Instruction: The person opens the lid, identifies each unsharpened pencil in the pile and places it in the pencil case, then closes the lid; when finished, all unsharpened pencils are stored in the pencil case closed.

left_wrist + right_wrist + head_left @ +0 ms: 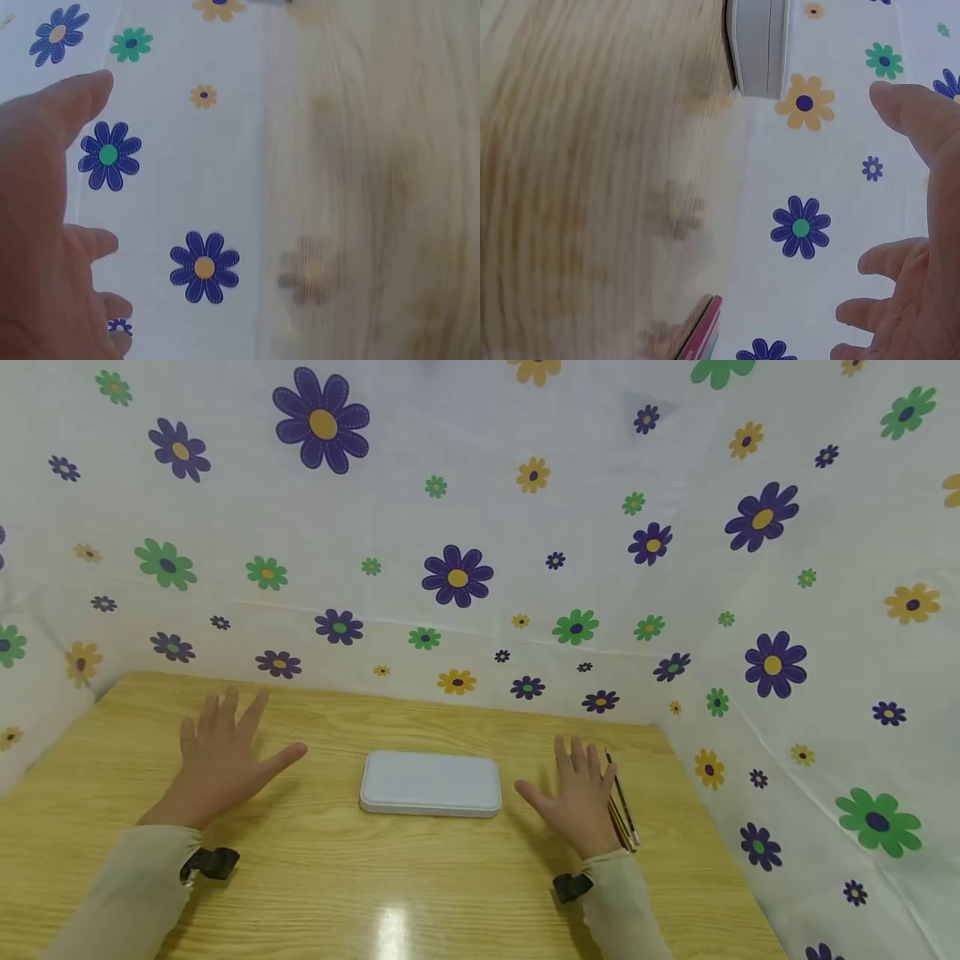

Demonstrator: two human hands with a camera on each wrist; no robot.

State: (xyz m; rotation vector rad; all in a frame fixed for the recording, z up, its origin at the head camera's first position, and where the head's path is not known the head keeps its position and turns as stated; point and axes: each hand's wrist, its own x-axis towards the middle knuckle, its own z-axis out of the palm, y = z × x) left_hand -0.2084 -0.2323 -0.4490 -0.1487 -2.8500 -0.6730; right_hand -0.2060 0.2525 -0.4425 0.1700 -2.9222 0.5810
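Observation:
A white, flat case with rounded corners (431,783) lies closed on the wooden table, between the two hands. To its left, the left hand (225,764) is held over the table with fingers spread and nothing in it. The right hand (581,797) is on the other side, fingers also spread, above several slender pencils (624,810) that it partly covers. In the right wrist view the end of the case (761,49) shows at the top, and a red pencil tip end (703,330) at the bottom. Neither hand appears to touch the case.
The wood-grain table (315,893) meets a white cloth with printed flowers (390,518) at the back and sides. Dark bands (213,863) sit on both wrists over light sleeves. A bright reflection lies at the table's near side.

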